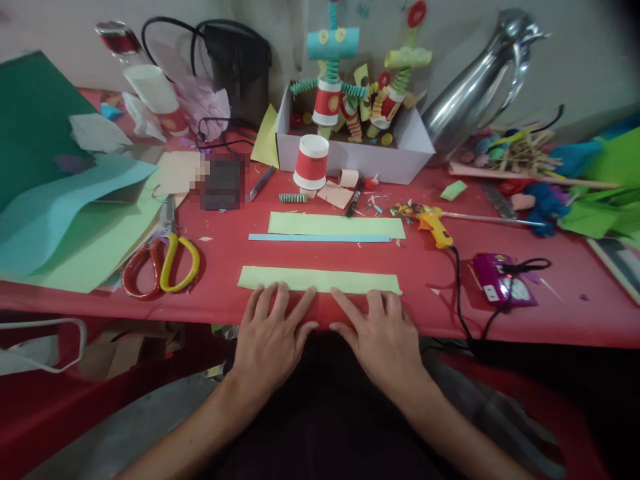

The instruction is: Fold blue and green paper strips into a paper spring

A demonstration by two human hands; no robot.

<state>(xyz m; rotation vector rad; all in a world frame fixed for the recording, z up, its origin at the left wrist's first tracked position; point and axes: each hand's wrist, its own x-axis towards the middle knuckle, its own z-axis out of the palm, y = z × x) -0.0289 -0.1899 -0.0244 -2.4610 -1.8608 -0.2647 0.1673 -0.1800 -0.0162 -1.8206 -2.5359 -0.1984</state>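
Note:
My left hand (270,333) and my right hand (383,333) lie flat side by side at the near edge of the red table (550,320), fingers stretched out. Their fingertips touch the near edge of a long light-green paper strip (320,279). Neither hand holds anything. Farther back lie a second, wider light-green strip (336,225) and a thin blue strip (320,237) along its near side.
Red-and-yellow scissors (160,263) and green and blue paper sheets (65,220) lie at the left. A yellow glue gun (433,223) with a black cord is at the right. A white box (350,157) of paper-cup figures, a red paper cup (311,162) and a metal jug (475,87) stand behind.

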